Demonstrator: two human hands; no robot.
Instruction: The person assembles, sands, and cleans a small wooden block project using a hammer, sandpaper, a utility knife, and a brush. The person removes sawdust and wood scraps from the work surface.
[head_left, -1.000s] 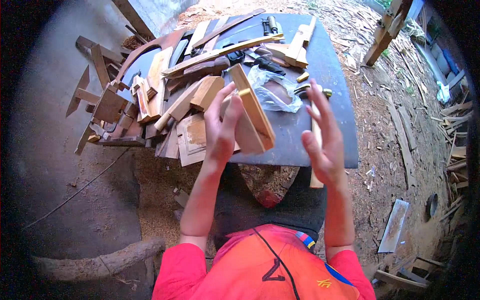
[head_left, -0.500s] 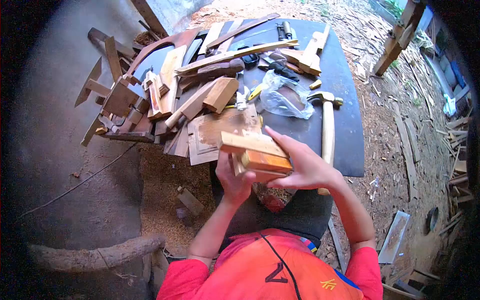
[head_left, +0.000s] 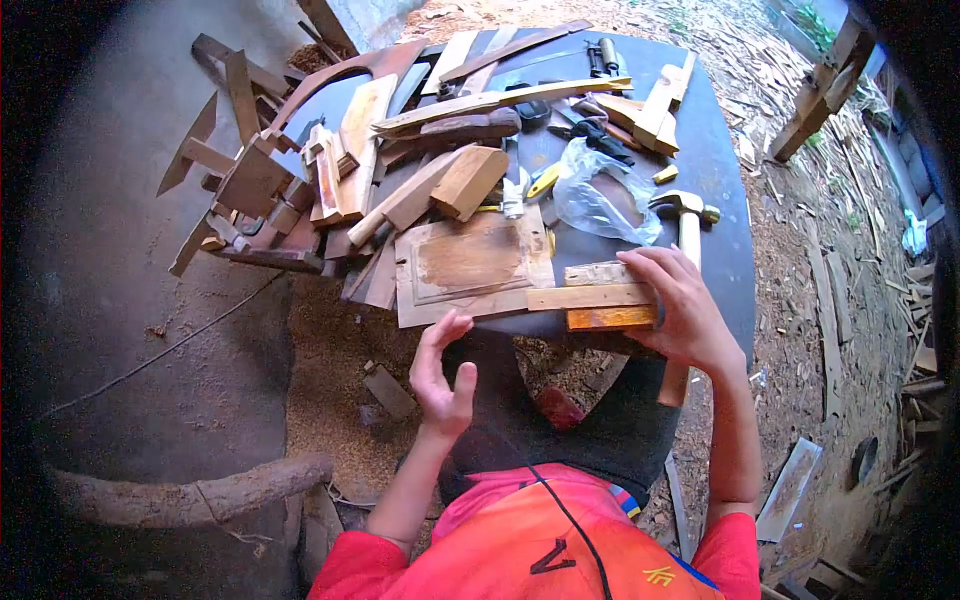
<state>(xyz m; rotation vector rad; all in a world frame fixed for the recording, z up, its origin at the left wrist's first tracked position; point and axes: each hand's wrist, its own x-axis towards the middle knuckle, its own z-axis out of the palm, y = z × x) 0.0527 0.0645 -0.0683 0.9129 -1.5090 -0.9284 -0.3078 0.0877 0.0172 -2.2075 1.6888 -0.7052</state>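
Observation:
My right hand (head_left: 688, 312) grips the right end of a small stack of wooden pieces (head_left: 590, 297), held flat at the near edge of the dark table (head_left: 720, 180). The stack has a pale weathered piece on top, a light strip under it and an orange-varnished block at the bottom. My left hand (head_left: 442, 372) hovers below the table edge with its fingers spread and nothing in it, a short way left of the stack. A square wooden panel (head_left: 470, 263) with a routed border lies just beyond the left hand.
A hammer (head_left: 685, 225) lies right of the stack, its handle passing under my right hand. A clear plastic bag (head_left: 600, 195), tools and a heap of wood offcuts (head_left: 330, 180) cover the table. Sawdust and scrap wood litter the ground; a log (head_left: 190, 495) lies at left.
The wooden pieces have gone from both hands in front of me to the right hand alone at the table edge. The left hand has let go and dropped back, open.

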